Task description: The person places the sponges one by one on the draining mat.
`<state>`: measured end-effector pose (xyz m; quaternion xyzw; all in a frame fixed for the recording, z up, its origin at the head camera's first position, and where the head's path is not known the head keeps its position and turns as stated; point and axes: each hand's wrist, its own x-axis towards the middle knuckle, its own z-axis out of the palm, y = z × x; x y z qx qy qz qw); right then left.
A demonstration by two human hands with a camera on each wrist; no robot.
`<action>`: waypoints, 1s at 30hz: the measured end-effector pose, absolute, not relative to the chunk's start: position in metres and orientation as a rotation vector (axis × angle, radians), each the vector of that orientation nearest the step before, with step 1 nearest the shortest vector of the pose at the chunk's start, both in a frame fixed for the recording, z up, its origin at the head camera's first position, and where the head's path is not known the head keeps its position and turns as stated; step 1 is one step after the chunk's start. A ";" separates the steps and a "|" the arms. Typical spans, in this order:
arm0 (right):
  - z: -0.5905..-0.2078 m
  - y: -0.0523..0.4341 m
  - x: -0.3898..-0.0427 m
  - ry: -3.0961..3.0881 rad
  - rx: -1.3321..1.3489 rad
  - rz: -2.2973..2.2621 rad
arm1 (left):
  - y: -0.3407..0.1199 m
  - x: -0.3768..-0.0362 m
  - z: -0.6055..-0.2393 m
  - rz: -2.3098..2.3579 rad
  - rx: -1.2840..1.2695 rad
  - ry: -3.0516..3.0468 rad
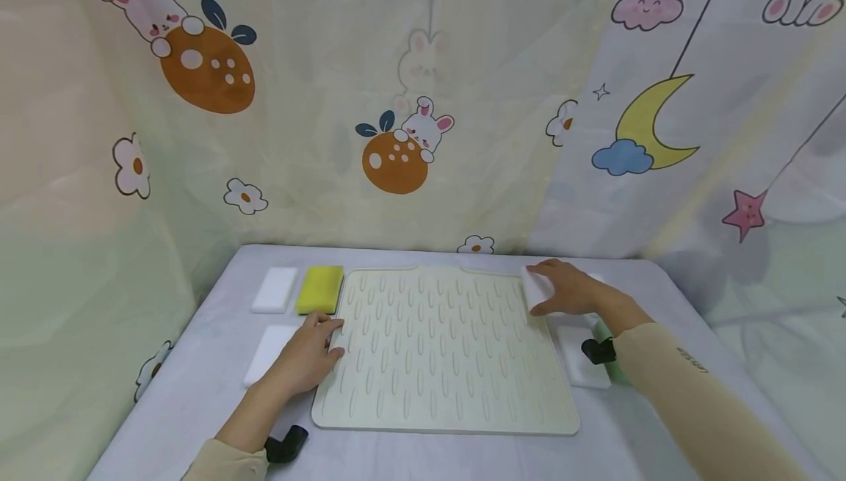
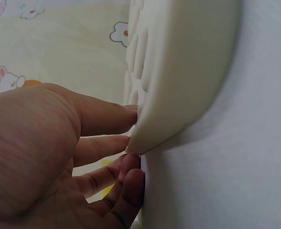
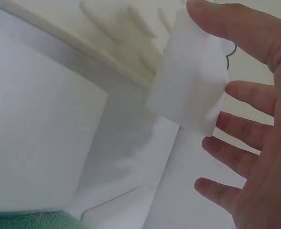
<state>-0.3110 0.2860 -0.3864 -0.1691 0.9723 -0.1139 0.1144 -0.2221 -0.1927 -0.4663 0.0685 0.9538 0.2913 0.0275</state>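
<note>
My left hand (image 1: pixel 305 358) rests at the nine o'clock edge of the large cream silicone mat with raised teardrop ridges (image 1: pixel 439 349), which lies flat in the middle of the pale grey table (image 1: pixel 198 363). Its fingers (image 2: pixel 107 121) are fairly straight and only loosely spread, their tips touching the mat's rounded rim without curling round it. My right hand (image 1: pixel 570 290) sits at about the two o'clock corner of the mat, and there it holds a small white rectangular foam sponge (image 3: pixel 188 90), pinched between the thumb on one side and the fingers on the other; the sponge stands tilted on its edge over the mat's rim. The remaining fingers (image 3: pixel 245 95) of that hand fan out beside it. Just off the mat at three o'clock lies another flat white sponge block (image 1: pixel 581 363), with something green partly hidden behind my right wrist. Toward ten o'clock, beside the mat, sits a yellow rectangular sponge (image 1: pixel 320 289), with a white foam block (image 1: pixel 275 289) just to its left, and a third white block (image 1: pixel 267 352) lies at nine o'clock, partly under my left hand.
</note>
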 end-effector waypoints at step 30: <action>-0.404 0.242 -0.315 2.835 -0.543 -0.309 | -0.192 -0.224 -0.467 0.905 0.196 2.937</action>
